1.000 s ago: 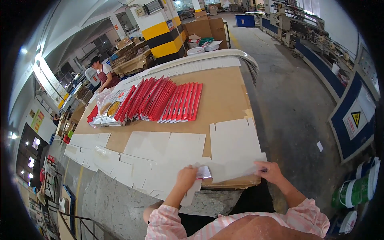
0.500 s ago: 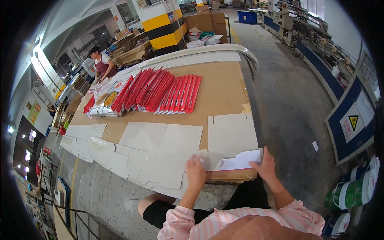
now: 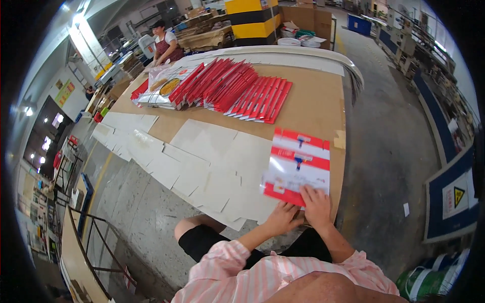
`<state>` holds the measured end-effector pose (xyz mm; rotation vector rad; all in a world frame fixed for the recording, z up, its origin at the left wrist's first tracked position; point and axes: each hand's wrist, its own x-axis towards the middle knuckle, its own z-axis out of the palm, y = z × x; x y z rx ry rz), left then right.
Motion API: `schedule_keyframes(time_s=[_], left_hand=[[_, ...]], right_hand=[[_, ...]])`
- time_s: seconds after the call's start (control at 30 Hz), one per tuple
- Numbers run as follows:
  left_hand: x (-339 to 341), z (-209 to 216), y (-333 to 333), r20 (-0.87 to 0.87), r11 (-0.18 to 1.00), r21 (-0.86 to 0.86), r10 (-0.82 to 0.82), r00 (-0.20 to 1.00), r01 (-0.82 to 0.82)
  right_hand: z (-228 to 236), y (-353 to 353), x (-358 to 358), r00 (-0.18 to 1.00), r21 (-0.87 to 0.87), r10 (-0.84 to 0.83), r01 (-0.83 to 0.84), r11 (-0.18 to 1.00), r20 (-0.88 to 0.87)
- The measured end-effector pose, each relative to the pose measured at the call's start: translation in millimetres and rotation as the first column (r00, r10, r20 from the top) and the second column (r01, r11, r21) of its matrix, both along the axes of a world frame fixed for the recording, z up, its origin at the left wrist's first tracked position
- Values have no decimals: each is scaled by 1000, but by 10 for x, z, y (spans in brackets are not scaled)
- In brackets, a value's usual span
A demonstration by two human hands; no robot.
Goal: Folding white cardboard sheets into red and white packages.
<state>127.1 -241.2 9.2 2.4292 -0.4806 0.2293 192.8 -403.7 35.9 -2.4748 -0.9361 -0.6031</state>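
A flat printed cardboard carton (image 3: 300, 164), red and white, lies printed face up at the near right corner of the table. My right hand (image 3: 316, 204) is closed over its near edge, fingers on top. Beside it, my left hand (image 3: 284, 218) is curled against the same edge, a little to the left, with its thumb hidden. Farther back, a row of folded red-and-white cartons (image 3: 222, 83) leans in an overlapping stack. At its left end lie flat printed packages (image 3: 161, 91) with a food picture.
Pale cardboard sheets (image 3: 212, 156) cover the near side of the brown tabletop (image 3: 316, 106). A person (image 3: 165, 44) in a dark red apron stands beyond the far left end. Machinery with a blue panel (image 3: 452, 197) stands right, and a green bucket (image 3: 427, 283) sits lower right.
The carton, which showed a white inner flap at the table edge, now lies printed face up. My left hand has moved right and both hands are closer together. The view has shifted.
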Motion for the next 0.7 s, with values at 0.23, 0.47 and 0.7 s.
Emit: schedule_keyframes(time_s=[0.23, 0.47, 0.7], left_hand=[[-152, 676, 386, -241, 888, 434, -46, 969, 150], [352, 316, 842, 433, 801, 451, 188, 882, -393], [-172, 219, 1525, 111, 630, 433, 673, 732, -645]], right_hand=[[68, -115, -43, 993, 123, -27, 41, 992, -116], [17, -42, -33, 990, 111, 12, 4, 994, -142], [-75, -54, 11, 999, -94, 2, -6, 996, -43]])
